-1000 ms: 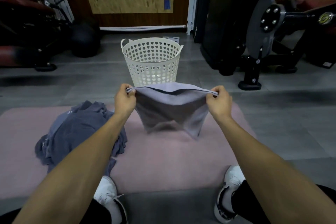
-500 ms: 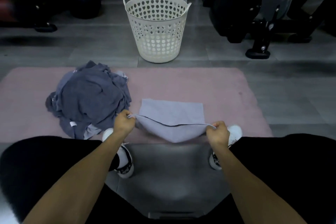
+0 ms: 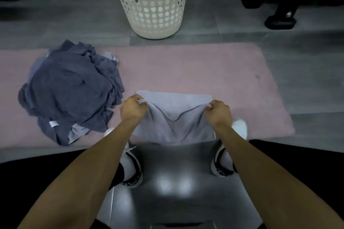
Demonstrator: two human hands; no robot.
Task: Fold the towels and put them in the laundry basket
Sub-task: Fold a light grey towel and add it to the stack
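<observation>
A light grey towel (image 3: 175, 117) lies on the pink mat (image 3: 195, 72) in front of my feet. My left hand (image 3: 133, 109) pinches its near left corner and my right hand (image 3: 219, 111) pinches its near right corner. Both corners are lifted over the flat far half, and the edge between them sags in the middle. A heap of crumpled dark blue-grey towels (image 3: 72, 91) sits on the mat to the left. The white perforated laundry basket (image 3: 151, 2) stands on the floor beyond the mat; its rim is cut off by the frame.
My white shoes (image 3: 240, 126) stand at the mat's near edge, either side of a dark shiny surface (image 3: 176, 182) between my legs. Black gym machine bases (image 3: 281, 18) stand at the far right on the grey floor.
The towel went from hanging in the air to lying on the mat. My hands have carried the near edge forward over the far half. The view has tilted further down.
</observation>
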